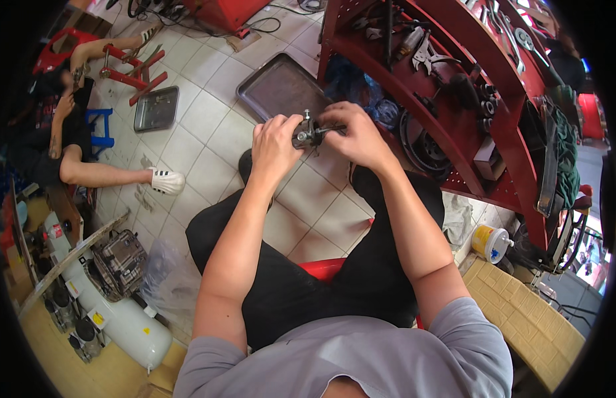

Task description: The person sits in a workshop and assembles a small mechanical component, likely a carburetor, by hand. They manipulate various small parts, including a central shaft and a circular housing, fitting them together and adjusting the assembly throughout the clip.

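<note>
Both arms reach forward over my knees, above the tiled floor. My left hand (277, 147) is closed round a small dark metal mechanical part (304, 137) with bolt heads and a silvery screw standing up from it; its exact kind cannot be told. At the other side of this part my right hand (358, 138) has its fingers bent and pinched by a thin dark piece that runs toward the part. Slight blur and the fingers hide what that piece is. A shallow dark metal tray (252, 74) lies on the floor just beyond my hands.
A red tool rack (447, 142) with pliers (424, 56) stands close on the right. A smaller tray (139, 113) and a red metal stand (137, 69) are at the far left, near a seated person (116, 174). A white tank (132, 331) lies at lower left, a yellow-white bucket (484, 240) at right.
</note>
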`<act>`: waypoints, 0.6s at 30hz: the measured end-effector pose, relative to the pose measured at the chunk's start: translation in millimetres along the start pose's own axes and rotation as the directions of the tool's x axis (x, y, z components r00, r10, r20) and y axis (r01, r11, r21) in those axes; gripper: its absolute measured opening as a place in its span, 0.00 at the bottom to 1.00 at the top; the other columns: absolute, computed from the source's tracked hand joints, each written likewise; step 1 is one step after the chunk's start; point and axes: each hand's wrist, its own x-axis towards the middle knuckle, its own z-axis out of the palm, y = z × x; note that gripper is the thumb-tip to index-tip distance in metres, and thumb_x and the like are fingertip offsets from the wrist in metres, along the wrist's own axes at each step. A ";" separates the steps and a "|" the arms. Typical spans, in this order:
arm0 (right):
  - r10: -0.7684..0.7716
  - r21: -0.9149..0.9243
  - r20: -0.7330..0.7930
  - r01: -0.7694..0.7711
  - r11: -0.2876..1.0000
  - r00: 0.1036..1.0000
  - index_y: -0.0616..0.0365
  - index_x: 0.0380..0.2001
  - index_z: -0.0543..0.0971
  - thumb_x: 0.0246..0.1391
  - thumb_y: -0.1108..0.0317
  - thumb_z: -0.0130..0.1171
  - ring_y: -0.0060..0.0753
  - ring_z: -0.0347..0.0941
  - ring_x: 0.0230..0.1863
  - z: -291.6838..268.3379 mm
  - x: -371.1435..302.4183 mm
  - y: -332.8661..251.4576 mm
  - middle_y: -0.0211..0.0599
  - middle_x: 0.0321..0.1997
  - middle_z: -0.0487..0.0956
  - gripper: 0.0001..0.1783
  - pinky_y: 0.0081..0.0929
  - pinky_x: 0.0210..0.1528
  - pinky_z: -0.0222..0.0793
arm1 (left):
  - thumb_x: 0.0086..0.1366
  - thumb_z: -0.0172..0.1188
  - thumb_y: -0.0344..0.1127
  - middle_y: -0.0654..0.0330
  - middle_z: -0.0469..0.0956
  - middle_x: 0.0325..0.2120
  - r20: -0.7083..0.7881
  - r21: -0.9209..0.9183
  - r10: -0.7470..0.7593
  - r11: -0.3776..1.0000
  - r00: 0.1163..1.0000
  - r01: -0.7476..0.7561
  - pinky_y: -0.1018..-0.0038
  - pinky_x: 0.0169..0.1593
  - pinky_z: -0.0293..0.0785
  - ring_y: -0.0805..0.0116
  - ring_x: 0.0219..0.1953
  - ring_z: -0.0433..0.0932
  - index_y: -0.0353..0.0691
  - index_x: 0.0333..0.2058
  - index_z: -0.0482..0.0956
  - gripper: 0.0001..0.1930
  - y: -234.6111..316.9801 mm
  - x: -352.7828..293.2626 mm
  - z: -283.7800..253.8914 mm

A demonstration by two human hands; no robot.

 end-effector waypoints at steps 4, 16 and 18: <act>0.039 0.091 -0.019 -0.037 0.995 0.999 0.63 0.35 0.83 0.44 0.69 0.58 0.47 0.73 0.52 -0.2 0.4 -6.9 0.49 0.48 0.77 0.14 0.37 0.57 0.68 | 0.40 0.76 0.31 0.62 0.78 0.35 0.002 0.006 -0.015 1.000 1.000 0.015 0.63 0.46 0.66 0.59 0.43 0.77 0.47 0.45 0.78 0.29 -1.6 -1.6 1.5; -0.035 -0.074 -0.135 0.025 0.997 0.990 0.58 0.29 0.83 0.40 0.61 0.58 0.49 0.73 0.51 8.2 1.3 -3.9 0.46 0.45 0.80 0.14 0.40 0.55 0.67 | 0.39 0.76 0.30 0.62 0.79 0.36 0.011 0.002 -0.016 1.000 1.000 0.016 0.64 0.47 0.66 0.59 0.44 0.78 0.47 0.45 0.78 0.30 -1.6 -1.0 0.9; -0.099 -0.155 -0.075 0.087 0.984 0.992 0.62 0.31 0.83 0.43 0.66 0.60 0.49 0.74 0.51 4.7 -1.9 -5.2 0.49 0.48 0.79 0.13 0.38 0.56 0.69 | 0.39 0.76 0.30 0.63 0.79 0.36 0.004 0.001 -0.014 1.000 1.000 0.014 0.64 0.46 0.66 0.59 0.44 0.78 0.47 0.45 0.78 0.29 -2.5 -1.4 1.6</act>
